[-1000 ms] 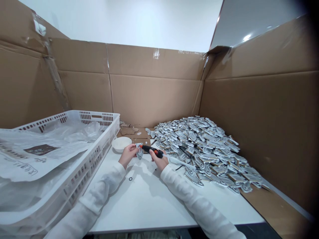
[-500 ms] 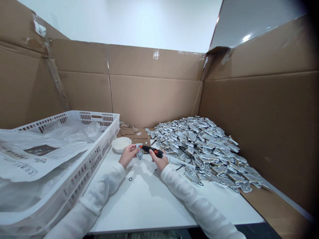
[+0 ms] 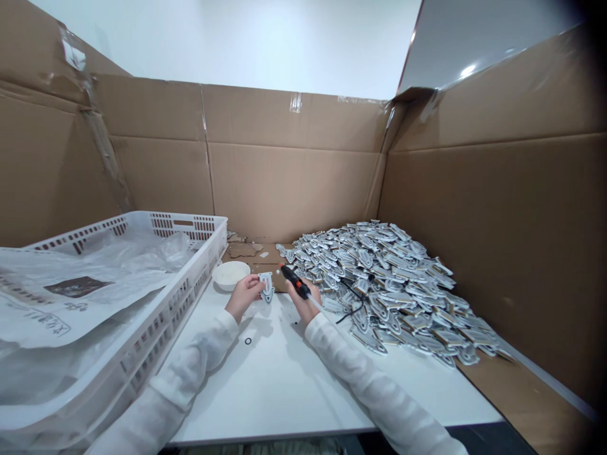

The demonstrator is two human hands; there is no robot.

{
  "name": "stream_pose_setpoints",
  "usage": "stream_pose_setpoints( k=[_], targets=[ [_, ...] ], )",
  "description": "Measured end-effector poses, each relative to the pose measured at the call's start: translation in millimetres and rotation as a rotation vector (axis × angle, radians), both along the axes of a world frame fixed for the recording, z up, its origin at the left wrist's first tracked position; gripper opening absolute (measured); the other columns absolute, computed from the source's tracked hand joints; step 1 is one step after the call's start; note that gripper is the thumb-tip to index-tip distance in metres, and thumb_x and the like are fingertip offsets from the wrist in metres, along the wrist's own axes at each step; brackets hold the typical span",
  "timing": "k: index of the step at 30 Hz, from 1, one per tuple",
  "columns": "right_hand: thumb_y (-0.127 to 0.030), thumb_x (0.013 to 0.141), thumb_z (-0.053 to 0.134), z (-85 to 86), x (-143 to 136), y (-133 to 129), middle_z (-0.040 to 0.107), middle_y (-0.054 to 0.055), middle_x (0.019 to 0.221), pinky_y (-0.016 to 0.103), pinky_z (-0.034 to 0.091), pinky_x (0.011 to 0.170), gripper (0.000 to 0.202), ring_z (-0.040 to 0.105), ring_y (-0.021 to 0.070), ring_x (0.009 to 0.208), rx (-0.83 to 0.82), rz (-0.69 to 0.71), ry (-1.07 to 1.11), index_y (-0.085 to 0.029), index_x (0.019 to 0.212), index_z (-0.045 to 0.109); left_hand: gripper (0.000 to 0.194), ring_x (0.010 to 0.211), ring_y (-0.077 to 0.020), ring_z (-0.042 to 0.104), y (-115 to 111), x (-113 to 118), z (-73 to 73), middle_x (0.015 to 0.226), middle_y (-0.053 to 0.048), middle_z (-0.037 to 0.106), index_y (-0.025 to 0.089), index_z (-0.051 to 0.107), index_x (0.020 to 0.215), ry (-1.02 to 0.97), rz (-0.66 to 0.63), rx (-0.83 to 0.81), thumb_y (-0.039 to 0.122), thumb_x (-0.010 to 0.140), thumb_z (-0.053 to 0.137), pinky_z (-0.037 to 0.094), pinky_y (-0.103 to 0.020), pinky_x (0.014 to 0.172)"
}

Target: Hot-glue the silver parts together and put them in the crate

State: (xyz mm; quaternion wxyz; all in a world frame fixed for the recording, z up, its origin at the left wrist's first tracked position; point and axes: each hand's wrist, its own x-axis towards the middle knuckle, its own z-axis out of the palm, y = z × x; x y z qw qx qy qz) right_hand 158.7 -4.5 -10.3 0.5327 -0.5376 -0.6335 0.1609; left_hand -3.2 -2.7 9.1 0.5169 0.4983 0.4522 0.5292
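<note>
My left hand [image 3: 245, 296] pinches a small flat grey-and-white piece [image 3: 267, 287] by its left edge, holding it just above the table. In my right hand [image 3: 306, 304] is a black glue gun [image 3: 294, 281] with an orange tip and a pale glue stick at its rear. The gun's nozzle points up and to the left, apart from the piece. A white bowl [image 3: 231, 275] stands beside my left hand. Right of the gun lies a big heap of similar grey-and-white pieces [image 3: 379, 278].
A white plastic crate [image 3: 199, 265] with clear bags and a printed sheet [image 3: 85, 297] stands at the left. A small black ring [image 3: 248, 341] lies on the white table [image 3: 284, 392]. Cardboard walls [image 3: 294, 183] enclose the back and sides. A black cable [image 3: 351, 313] runs by the heap.
The glue gun has moved off the piece to the right, and its nozzle now tilts further upward. My left hand keeps the piece nearly in place.
</note>
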Motion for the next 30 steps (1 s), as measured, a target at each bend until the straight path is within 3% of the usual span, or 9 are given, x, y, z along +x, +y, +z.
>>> stream_pose_setpoints(
  k=[2, 5, 8, 16, 20, 22, 24, 27, 30],
  targets=[
    [-0.046, 0.068, 0.051, -1.8, -2, 3, 0.056, 0.001, 0.061, 0.025, 0.040, 0.054, 0.030, 0.052, 0.0143, 0.056, -0.104, 0.106, 0.175, -0.017, 0.069, 0.056, 0.026, 0.069, -0.0140, 0.058, -1, 1, 1.1, 0.075, -0.003, 0.061, 0.014, 0.053, 0.078, -0.044, 0.034, -0.005, 0.030, 0.060, 0.064, 0.046, -0.023, 0.059],
    [-0.041, 0.062, 0.055, -3.1, -6, 4, 0.058, 0.004, 0.066, 0.025, 0.044, 0.052, 0.028, 0.055, 0.0141, 0.057, -0.330, 0.400, 0.416, -0.014, 0.069, 0.057, 0.023, 0.067, -0.0119, 0.058, -1, 0, 1.5, 0.072, -0.001, 0.059, 0.015, 0.048, 0.076, -0.181, 0.069, -0.036, 0.026, 0.062, 0.063, 0.047, -0.024, 0.064],
    [-0.037, 0.060, 0.058, -2.9, -11, 3, 0.060, 0.005, 0.069, 0.026, 0.047, 0.056, 0.024, 0.056, 0.0143, 0.062, -0.397, 0.588, 0.537, -0.014, 0.064, 0.058, 0.020, 0.066, -0.0105, 0.059, -1, 1, 0.8, 0.070, 0.000, 0.059, 0.015, 0.045, 0.075, -0.270, 0.043, -0.070, 0.023, 0.066, 0.061, 0.047, -0.024, 0.068],
    [-0.032, 0.057, 0.062, -10.2, -16, 9, 0.055, -0.002, 0.051, 0.025, 0.048, 0.057, 0.017, 0.055, 0.0105, 0.049, -0.394, 0.529, 0.583, -0.017, 0.059, 0.054, 0.018, 0.075, -0.0127, 0.059, -10, 12, -4.3, 0.077, -0.003, 0.061, 0.014, 0.051, 0.076, -0.216, 0.013, -0.046, 0.025, 0.067, 0.061, 0.048, -0.024, 0.072],
    [-0.029, 0.061, 0.062, 18.5, 1, 30, 0.057, -0.002, 0.053, 0.024, 0.049, 0.056, 0.016, 0.055, 0.0101, 0.049, -0.330, 0.467, 0.685, -0.016, 0.060, 0.054, 0.029, 0.076, -0.0123, 0.056, 1, 8, 7.0, 0.085, -0.002, 0.059, 0.019, 0.054, 0.092, -0.202, 0.222, 0.029, 0.035, 0.068, 0.060, 0.047, -0.022, 0.061],
    [-0.025, 0.064, 0.061, 48.1, 21, 49, 0.057, -0.001, 0.053, 0.022, 0.048, 0.054, 0.013, 0.055, 0.0100, 0.048, -0.273, 0.279, 0.726, -0.015, 0.061, 0.054, 0.024, 0.070, -0.0094, 0.054, 10, 13, 32.3, 0.080, 0.001, 0.056, 0.019, 0.055, 0.088, -0.256, 0.320, 0.104, 0.035, 0.069, 0.056, 0.044, -0.018, 0.056],
    [-0.019, 0.067, 0.061, 81.9, 45, 74, 0.055, -0.001, 0.049, 0.021, 0.047, 0.051, 0.010, 0.054, 0.0096, 0.046, -0.242, -0.016, 0.733, -0.014, 0.061, 0.054, 0.017, 0.063, -0.0075, 0.051, 19, 29, 74.2, 0.073, 0.002, 0.054, 0.018, 0.056, 0.080, -0.346, 0.333, 0.192, 0.031, 0.070, 0.051, 0.041, -0.016, 0.053],
    [-0.013, 0.072, 0.057, 126.7, 80, 109, 0.050, -0.004, 0.045, 0.019, 0.045, 0.047, 0.003, 0.050, 0.0081, 0.043, -0.224, -0.208, 0.725, -0.012, 0.072, 0.055, 0.009, 0.058, -0.0090, 0.051, 34, 63, 156.6, 0.063, 0.001, 0.052, 0.017, 0.055, 0.074, -0.340, 0.219, 0.504, 0.023, 0.070, 0.049, 0.039, -0.018, 0.052],
    [-0.018, 0.081, 0.052, 156.8, 101, 123, 0.055, 0.000, 0.061, 0.022, 0.047, 0.051, 0.011, 0.053, 0.0083, 0.052, -0.231, -0.321, 0.708, -0.008, 0.085, 0.054, 0.003, 0.060, -0.0128, 0.054, 47, 77, 234.1, 0.061, 0.000, 0.056, 0.017, 0.058, 0.069, 0.034, -0.038, 0.833, 0.018, 0.067, 0.057, 0.040, -0.022, 0.054]
  ],
)
